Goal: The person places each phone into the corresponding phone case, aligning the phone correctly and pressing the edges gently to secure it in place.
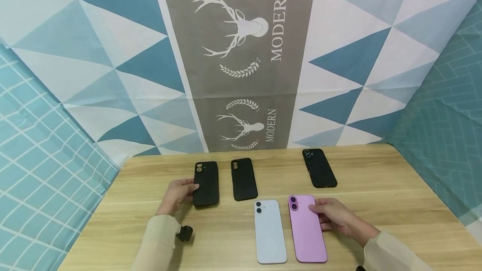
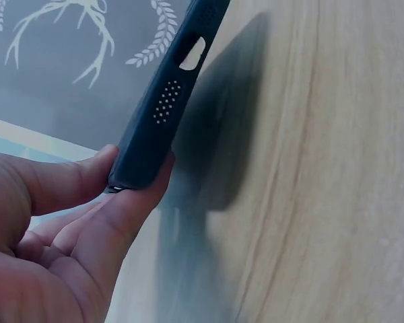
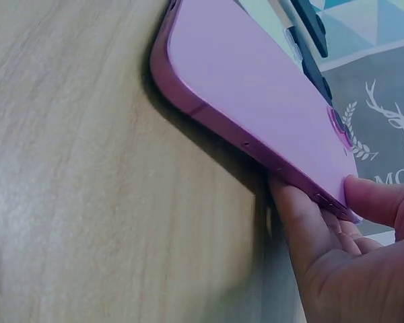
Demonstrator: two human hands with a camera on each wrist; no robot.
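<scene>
Two bare hands, left hand [image 1: 177, 198] and right hand [image 1: 339, 218], no rings or gloves. Behind each, a loose beige long sleeve [image 1: 156, 241] reaching the wrist. Under the left wrist, a small black camera mount [image 1: 185, 233]; another black bit just behind the right cuff.

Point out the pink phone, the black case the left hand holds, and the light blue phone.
pink phone [image 1: 306, 233], head view, middle of its back.
black case [image 1: 206, 184], head view, middle of its back.
light blue phone [image 1: 270, 233], head view, middle of its back.
</scene>
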